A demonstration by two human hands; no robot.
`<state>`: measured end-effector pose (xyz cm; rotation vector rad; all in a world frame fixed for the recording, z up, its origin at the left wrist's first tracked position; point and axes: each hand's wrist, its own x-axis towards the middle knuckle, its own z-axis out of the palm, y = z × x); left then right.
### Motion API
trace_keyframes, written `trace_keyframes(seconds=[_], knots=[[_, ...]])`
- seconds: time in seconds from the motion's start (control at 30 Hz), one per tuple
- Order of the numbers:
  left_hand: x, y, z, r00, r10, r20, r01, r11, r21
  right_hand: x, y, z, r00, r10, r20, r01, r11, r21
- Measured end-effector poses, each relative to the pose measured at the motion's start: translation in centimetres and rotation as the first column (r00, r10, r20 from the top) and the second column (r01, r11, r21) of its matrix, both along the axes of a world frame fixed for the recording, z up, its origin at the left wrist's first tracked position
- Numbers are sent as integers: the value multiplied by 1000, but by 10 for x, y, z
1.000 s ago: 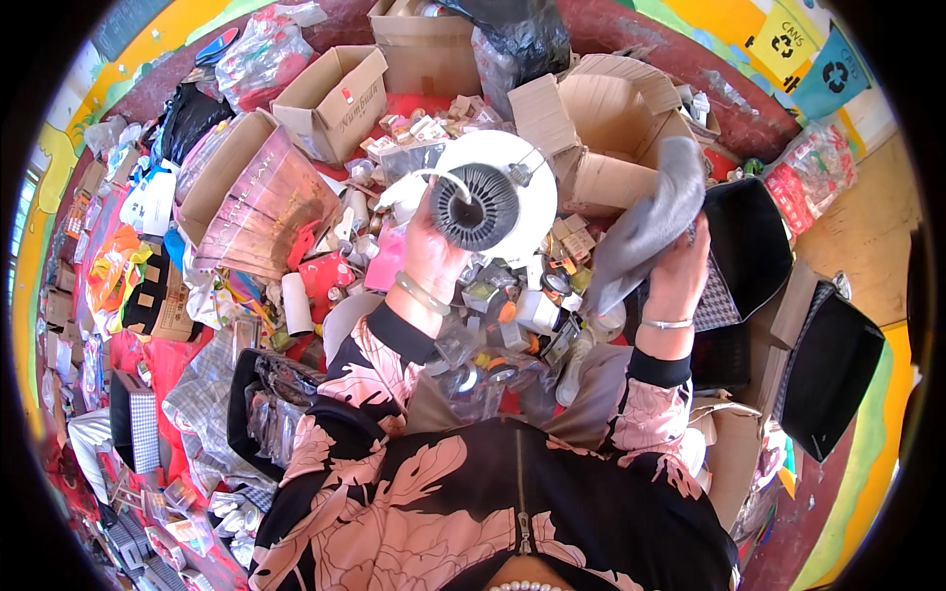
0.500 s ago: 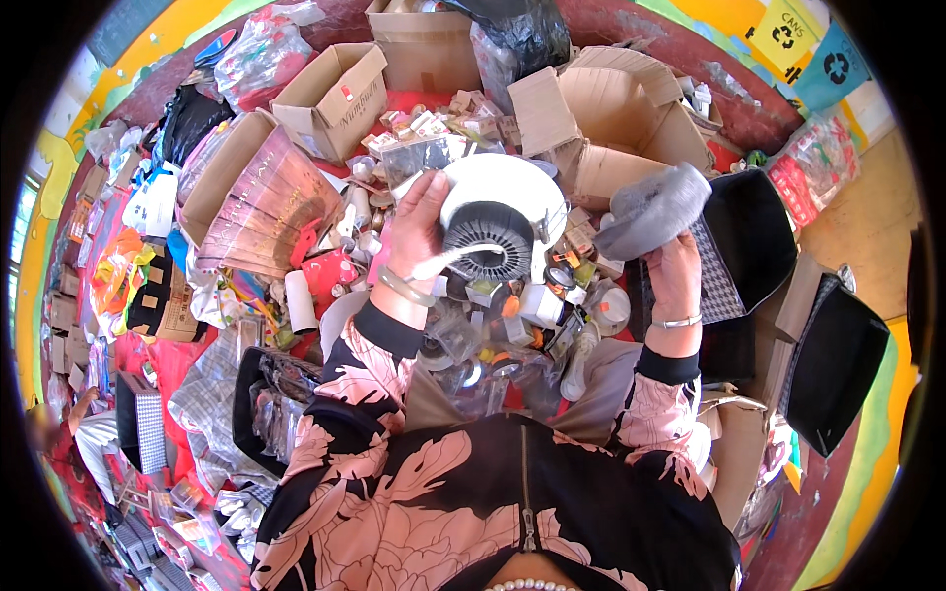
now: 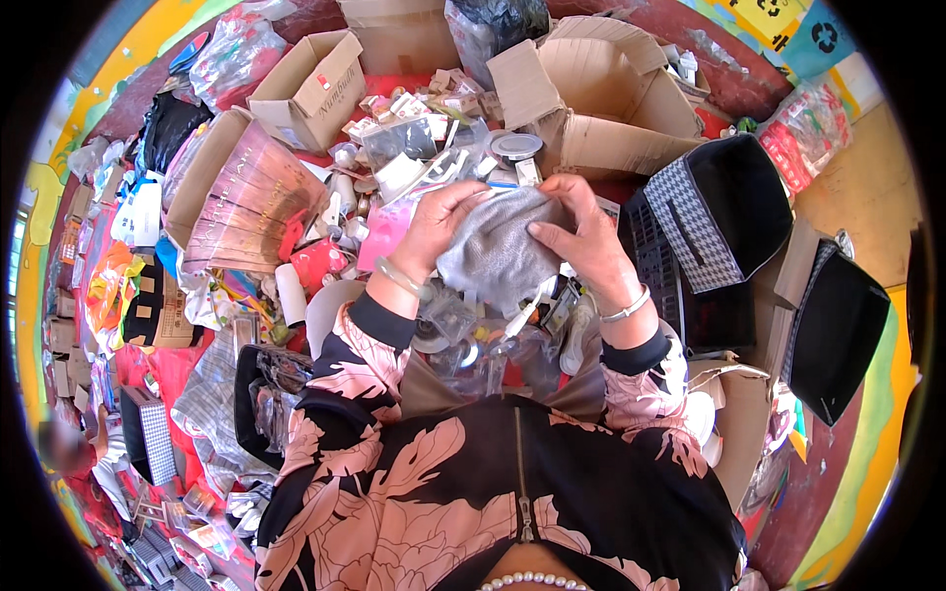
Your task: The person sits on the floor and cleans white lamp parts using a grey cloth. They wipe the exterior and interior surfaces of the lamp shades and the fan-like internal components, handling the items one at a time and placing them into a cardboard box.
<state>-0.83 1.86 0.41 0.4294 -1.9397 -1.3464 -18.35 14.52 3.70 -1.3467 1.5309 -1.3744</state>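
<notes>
The right hand point(image 3: 592, 243) pinches the grey cloth point(image 3: 501, 248) at 2 o'clock, left hand point(image 3: 435, 227) at 10, half-hidden so can't tell its grip.

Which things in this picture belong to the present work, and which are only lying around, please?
In use:
- grey cloth, pinched by the right hand
- left hand, at the cloth's edge

Lying around:
- large open cardboard box
- black-and-white checked box
- white cylinder
</notes>
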Motion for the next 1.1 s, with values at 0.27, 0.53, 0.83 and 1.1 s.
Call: trace_keyframes(seconds=[0.27,0.53,0.83,1.1], knots=[[7,8,9,999,-46,27,44,998,44,-14,9,-4,929,155,336,-200,974,106],[-2,14,4,945,-191,264,238,958,-159,-3,0,-13,885,257,-388,-217,965,145],[1,-11,-6,967,241,-86,-183,888,422,-2,7,-5,911,-170,-377,178,984,-14],[-17,14,-6,920,38,-391,368,269,890,18,12,8,433,-363,-825,-340,781,-523]])
